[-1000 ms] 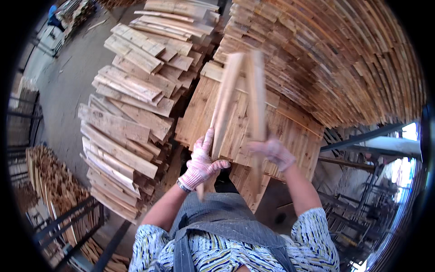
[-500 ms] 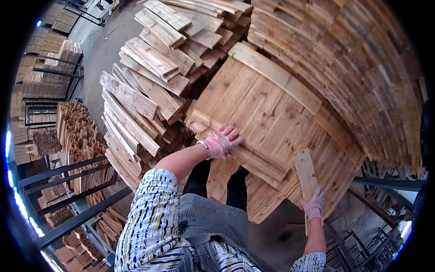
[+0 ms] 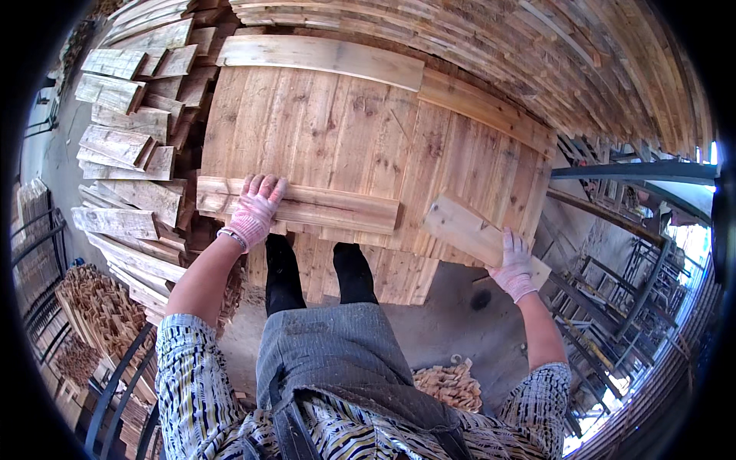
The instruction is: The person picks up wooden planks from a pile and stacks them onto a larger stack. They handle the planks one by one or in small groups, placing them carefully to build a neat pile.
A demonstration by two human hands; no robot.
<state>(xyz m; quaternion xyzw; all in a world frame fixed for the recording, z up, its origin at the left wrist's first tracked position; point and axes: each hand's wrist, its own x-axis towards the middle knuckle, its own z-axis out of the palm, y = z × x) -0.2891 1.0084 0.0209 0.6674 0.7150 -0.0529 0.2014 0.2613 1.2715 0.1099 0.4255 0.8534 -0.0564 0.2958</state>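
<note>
Left board [image 3: 337, 211] is down, flat on the panel [image 3: 307, 123] along its near edge; one second ago it was raised in front of the torso, and by the half-second mark it already lay there. Right board [image 3: 464, 228] has changed most: half a second ago it was held steeply at the panel's right side, now it is swung lower and inward, far end over the panel's near right part, near end out beyond the panel. Whether its underside touches the panel: cannot tell. View has also turned, so the panel's long edges run more level. Reading for the work: one board set down, the other not released; judged part-way through handling the pair. Pose: left hand [image 3: 257, 211], gloved, lies palm down across the left portion of the left board, fingers reaching to its far edge; clamping or merely resting, cannot tell, thumb not clear. Left forearm slants up and inward from the sleeve. Right hand [image 3: 512, 266], gloved, is closed round the right board near its outer end, a short piece protruding past the hand; right forearm slants up and inward. Hands well apart, a gap between the two boards. Far board [image 3: 322, 60] lies along the panel's opposite edge.
</note>
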